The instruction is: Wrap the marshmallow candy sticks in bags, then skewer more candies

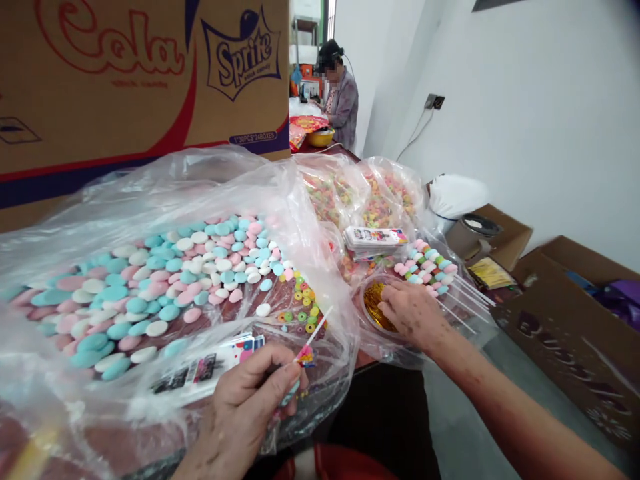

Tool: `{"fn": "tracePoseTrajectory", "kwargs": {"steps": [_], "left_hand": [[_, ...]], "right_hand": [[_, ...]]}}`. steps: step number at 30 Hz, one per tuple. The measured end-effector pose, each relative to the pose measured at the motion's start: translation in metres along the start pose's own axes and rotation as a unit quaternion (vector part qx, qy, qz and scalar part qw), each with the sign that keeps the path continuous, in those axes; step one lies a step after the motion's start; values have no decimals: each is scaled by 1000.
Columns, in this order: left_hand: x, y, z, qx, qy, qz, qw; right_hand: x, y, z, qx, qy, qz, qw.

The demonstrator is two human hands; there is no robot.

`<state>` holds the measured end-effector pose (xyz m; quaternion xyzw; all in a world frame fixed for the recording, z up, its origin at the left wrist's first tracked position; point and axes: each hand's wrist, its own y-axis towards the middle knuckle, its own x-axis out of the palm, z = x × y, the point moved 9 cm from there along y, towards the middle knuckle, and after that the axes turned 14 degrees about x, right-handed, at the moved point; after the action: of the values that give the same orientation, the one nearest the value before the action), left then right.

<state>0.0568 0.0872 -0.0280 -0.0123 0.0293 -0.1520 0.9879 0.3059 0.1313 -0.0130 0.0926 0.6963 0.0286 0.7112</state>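
Observation:
My left hand [255,393] is closed around a thin white stick [319,329] with a few small coloured candies threaded on it near my fingertips. It hovers over a clear plastic sheet [165,193] that covers a heap of round pink, blue and white candies [165,287] and some small ring candies [300,310]. My right hand [407,310] reaches into a small round gold-lined container [373,300], fingers bent down inside it; what they touch is hidden. Finished candy skewers [433,267] lie just beyond that hand.
Large printed cartons [140,73] stand behind the candy heap. Bags of mixed ring candies [370,193] and a stack of printed cards [375,238] sit farther back. Open cardboard boxes [565,313] stand at the right by the wall. Another person [343,93] works at a far table.

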Motion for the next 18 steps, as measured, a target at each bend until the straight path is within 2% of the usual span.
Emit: {"fn": "tracePoseTrajectory", "kwargs": {"steps": [3,6,13,18], "left_hand": [[7,1,-4,-6,-27,0,1000],[9,0,-6,-16,-49,16,999],[11,0,-11,-33,-121,29,992],[20,1,-10,-33,-162,22,986]], "right_hand": [[7,1,-5,10,-20,4,1000],[5,0,-9,7,-21,9,1000],[-13,-5,1,21,11,46,999],[-30,-7,5,53,84,96,990]]}}
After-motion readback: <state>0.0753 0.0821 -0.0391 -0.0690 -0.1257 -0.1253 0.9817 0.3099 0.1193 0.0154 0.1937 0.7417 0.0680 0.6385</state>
